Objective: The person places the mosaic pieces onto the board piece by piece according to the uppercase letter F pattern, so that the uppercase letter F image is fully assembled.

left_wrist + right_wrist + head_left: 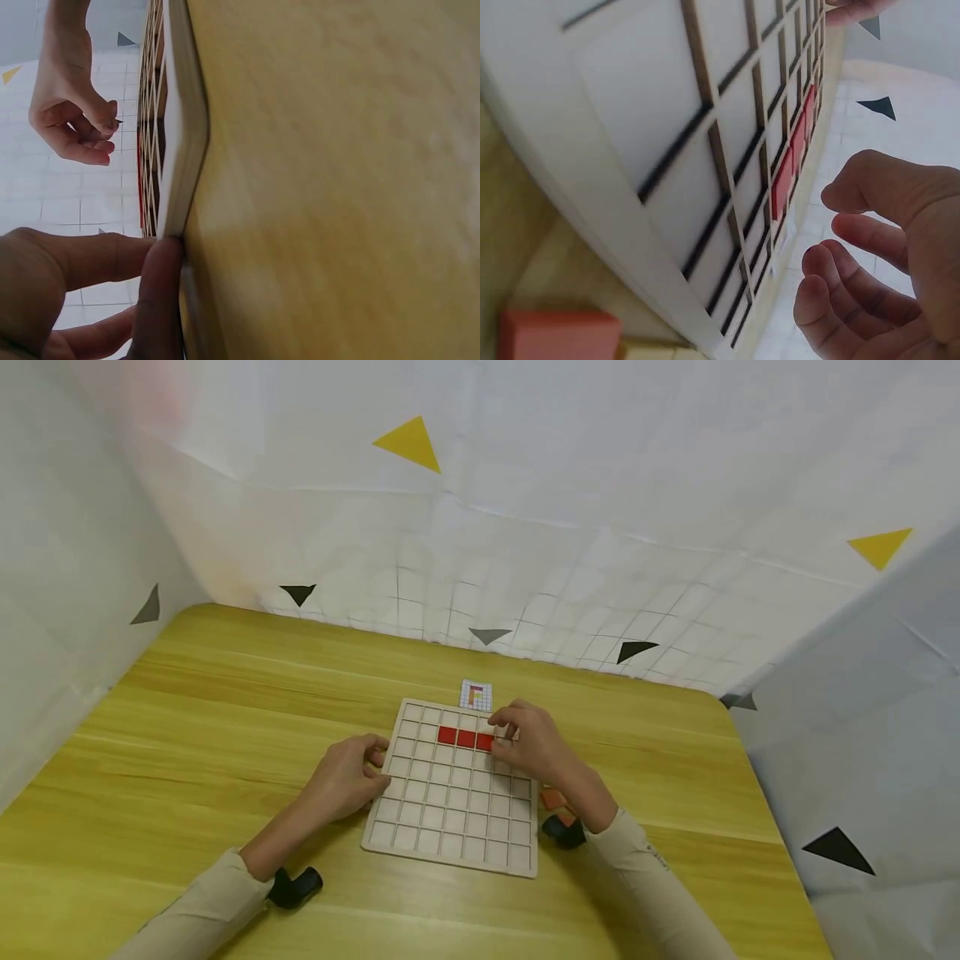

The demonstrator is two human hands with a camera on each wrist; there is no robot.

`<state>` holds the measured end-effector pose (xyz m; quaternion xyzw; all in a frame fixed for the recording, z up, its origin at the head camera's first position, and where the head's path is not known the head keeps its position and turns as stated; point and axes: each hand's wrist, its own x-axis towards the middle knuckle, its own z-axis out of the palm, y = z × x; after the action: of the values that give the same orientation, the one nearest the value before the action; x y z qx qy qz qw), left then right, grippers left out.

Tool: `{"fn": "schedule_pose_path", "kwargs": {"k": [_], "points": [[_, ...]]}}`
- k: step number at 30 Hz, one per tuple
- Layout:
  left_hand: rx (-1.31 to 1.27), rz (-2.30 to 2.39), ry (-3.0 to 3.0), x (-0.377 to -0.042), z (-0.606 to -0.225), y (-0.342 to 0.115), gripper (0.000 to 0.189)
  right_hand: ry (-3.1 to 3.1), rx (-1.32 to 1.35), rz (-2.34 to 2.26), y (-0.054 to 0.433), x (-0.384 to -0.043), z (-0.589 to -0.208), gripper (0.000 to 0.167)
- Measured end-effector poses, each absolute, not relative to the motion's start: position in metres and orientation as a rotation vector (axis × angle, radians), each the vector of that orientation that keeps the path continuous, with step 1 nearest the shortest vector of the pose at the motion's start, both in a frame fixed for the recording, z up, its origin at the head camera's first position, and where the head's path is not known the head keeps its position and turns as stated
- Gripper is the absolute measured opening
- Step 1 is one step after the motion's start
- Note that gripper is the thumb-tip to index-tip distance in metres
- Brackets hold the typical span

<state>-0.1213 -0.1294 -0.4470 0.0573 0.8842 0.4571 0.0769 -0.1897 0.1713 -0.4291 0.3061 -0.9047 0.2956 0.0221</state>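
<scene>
A pale wooden grid board [450, 818] lies on the table, with three red square tiles [466, 739] side by side in a row near its far edge. At the board's left edge my left hand [348, 777] pinches the rim between thumb and finger; the left wrist view shows the thumb and finger [161, 277] meeting there. Over the far right part of the board hovers my right hand [532, 743], close to the rightmost red tile. Its fingers are loosely bent, and the right wrist view shows a gap between thumb and fingertips [817, 259] with nothing in it.
A small card [476, 695] with a coloured grid pattern lies just beyond the board. Orange tiles [553, 799] lie beside its right edge, partly under my right wrist, with something yellow [656, 351] next to them. White walls [525, 527] with triangles enclose the table.
</scene>
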Motion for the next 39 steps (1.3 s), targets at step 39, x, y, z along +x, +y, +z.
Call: {"fn": "schedule_pose_path", "kwargs": {"k": [39], "points": [[0.159,1.372,2.627,-0.121,-0.447,-0.129,0.048,-2.848,0.734,0.842,0.248,-0.177,-0.411,0.025]]}}
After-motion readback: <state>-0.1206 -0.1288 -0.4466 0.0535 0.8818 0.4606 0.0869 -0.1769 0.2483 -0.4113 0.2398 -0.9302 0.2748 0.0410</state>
